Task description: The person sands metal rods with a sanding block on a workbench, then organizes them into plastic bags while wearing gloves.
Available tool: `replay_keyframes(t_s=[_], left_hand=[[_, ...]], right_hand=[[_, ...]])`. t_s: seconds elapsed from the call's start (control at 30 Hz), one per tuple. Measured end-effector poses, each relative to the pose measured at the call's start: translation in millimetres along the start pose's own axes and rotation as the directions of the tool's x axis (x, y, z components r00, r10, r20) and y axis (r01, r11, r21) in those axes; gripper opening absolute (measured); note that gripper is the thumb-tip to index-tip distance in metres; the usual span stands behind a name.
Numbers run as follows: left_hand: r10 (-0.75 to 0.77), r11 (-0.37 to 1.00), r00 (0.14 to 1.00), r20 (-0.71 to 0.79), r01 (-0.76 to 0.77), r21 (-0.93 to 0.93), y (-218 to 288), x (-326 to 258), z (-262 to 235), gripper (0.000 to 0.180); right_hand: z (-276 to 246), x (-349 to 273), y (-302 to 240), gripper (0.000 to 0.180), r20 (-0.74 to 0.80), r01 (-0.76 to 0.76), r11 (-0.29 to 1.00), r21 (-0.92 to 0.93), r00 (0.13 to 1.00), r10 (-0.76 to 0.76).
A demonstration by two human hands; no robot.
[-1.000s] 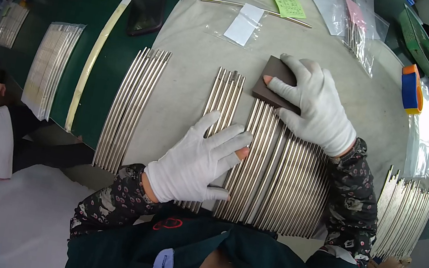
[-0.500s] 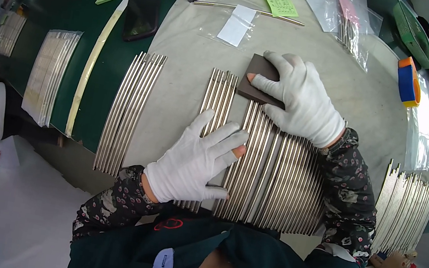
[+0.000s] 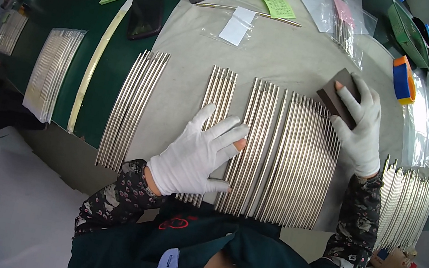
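A gloved left hand lies flat, fingers spread, across a wide row of metal rods on the cloth-covered worktop. The gloved right hand pinches a dark sanding block at the rods' far right end — fingers closed round it. Left of the rods lies a smaller bundle — apart.

A single head-worn fisheye view looks steeply down from above the person's chest onto the counter, close enough that the rows of metal rods fill the middle. It faces forward across the counter; straight edges bow toward the dark round rim. The forearms enter from the lower edge, and the floor shows at lower left.
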State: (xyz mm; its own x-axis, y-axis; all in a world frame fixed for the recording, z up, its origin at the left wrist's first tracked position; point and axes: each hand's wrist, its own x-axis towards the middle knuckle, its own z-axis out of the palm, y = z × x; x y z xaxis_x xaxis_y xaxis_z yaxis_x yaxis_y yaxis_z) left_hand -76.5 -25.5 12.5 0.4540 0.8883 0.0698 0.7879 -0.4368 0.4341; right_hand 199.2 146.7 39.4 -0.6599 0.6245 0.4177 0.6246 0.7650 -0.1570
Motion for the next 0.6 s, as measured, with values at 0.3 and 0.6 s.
replay_keyframes(t_s=[0.3,0.6], left_hand=[[0.043,0.999,0.997,-0.057,-0.041,0.032,-0.6,-1.9,1.6,0.078],[0.227,0.974,0.974,0.018,-0.226,-0.03,22.9,29.4,11.5,0.101]], right_hand=[[1.5,-128.5,43.8,0.062,-0.135,-0.407,0.907,-0.109,0.91,0.393],[9.6,-131.1,44.7,0.065,-0.199,-0.406,0.899,-0.162,0.906,0.373]])
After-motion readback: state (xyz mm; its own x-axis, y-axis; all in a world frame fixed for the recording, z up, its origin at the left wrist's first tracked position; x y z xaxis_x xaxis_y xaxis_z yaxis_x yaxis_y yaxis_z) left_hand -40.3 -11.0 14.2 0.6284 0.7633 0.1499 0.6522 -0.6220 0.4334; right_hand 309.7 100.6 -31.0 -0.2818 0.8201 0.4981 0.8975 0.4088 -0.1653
